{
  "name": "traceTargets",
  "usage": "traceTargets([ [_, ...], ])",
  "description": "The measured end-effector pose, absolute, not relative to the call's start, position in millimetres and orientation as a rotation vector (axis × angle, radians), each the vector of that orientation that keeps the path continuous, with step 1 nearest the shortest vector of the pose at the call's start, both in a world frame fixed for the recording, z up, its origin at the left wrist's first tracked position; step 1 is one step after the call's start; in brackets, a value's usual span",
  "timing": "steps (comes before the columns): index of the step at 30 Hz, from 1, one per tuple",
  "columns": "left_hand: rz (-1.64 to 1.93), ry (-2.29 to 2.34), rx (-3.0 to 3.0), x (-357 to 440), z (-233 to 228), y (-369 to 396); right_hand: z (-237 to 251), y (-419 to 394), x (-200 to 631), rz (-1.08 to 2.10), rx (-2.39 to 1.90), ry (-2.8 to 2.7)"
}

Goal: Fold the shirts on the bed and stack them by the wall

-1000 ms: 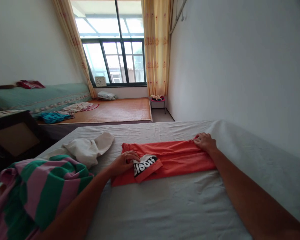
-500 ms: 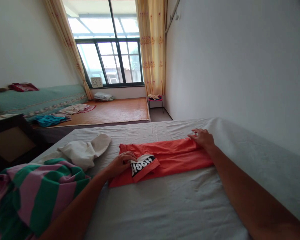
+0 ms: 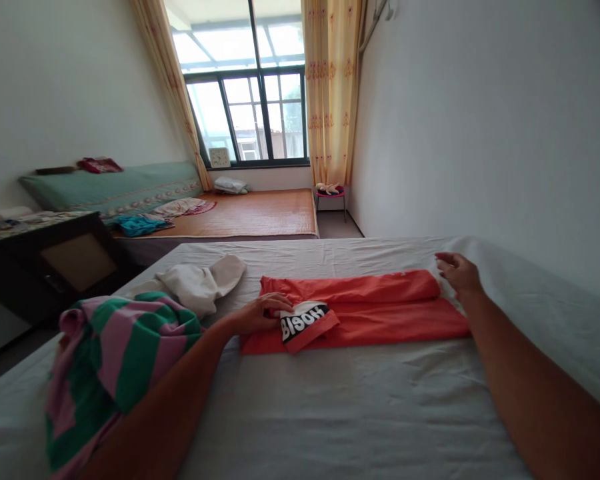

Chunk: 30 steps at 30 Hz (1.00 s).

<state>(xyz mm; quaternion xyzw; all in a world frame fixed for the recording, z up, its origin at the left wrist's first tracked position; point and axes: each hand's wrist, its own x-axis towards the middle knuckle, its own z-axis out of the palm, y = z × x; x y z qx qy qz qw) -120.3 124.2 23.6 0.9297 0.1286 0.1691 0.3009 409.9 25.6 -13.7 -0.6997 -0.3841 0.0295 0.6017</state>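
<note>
Left hand [image 3: 260, 313] presses flat on folded orange shirt [image 3: 375, 310], soft cotton, long rectangle. Right hand [image 3: 457, 272] loose, fingers apart, just off shirt's end. Shirt's print partly hidden.

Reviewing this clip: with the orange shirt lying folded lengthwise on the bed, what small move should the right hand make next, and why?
Probably take hold of the orange shirt at its right end. The right hand sits just off that end on the sheet, gripping nothing, while the left hand presses the other end down.
</note>
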Motion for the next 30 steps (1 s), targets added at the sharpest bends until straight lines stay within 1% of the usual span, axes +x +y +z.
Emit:
traceTargets([
  [3, 0.419, 0.337, 2.441, -124, 28, 122, -9, 25, 401, 0.252, -1.736, -1.152],
  [5, 0.412, 0.343, 2.432, -124, 30, 120, -8, 23, 398, 0.250, -1.921, -1.321],
  [6, 0.407, 0.351, 2.436, -123, 31, 119, -8, 22, 398, 0.178, -2.028, -1.361],
  [8, 0.395, 0.359, 2.474, -121, 32, 116, -4, 18, 396, -0.100, -2.191, -1.331],
  [10, 0.382, 0.344, 2.545, -116, 34, 112, 7, 17, 388, -0.381, -2.229, -1.274],
  [11, 0.382, 0.335, 2.585, -114, 34, 110, 14, 17, 380, -0.438, -2.198, -1.297],
  [12, 0.397, 0.336, 2.615, -111, 35, 108, 23, 17, 368, -0.404, -2.136, -1.374],
  [13, 0.430, 0.355, 2.626, -108, 36, 105, 31, 18, 352, -0.271, -2.050, -1.512],
  [16, 0.630, 0.518, 2.555, -99, 36, 98, 48, 19, 289, 0.413, -1.605, -1.988],
  [17, 0.694, 0.599, 2.503, -97, 35, 97, 49, 18, 266, 0.574, -1.444, -2.134],
  [18, 0.740, 0.687, 2.441, -95, 33, 95, 47, 17, 244, 0.666, -1.326, -2.202],
  [20, 0.766, 0.823, 2.309, -93, 31, 94, 39, 15, 205, 0.724, -1.212, -2.196],
  [24, 0.804, 0.875, 2.174, -90, 28, 94, 18, 14, 160, 0.606, -1.193, -2.052],
  [27, 0.883, 0.899, 2.148, -88, 28, 96, 9, 18, 151, 0.576, -1.241, -1.934],
  [30, 0.867, 1.041, 2.157, -87, 23, 98, 2, 27, 157, 0.627, -1.337, -1.739],
])
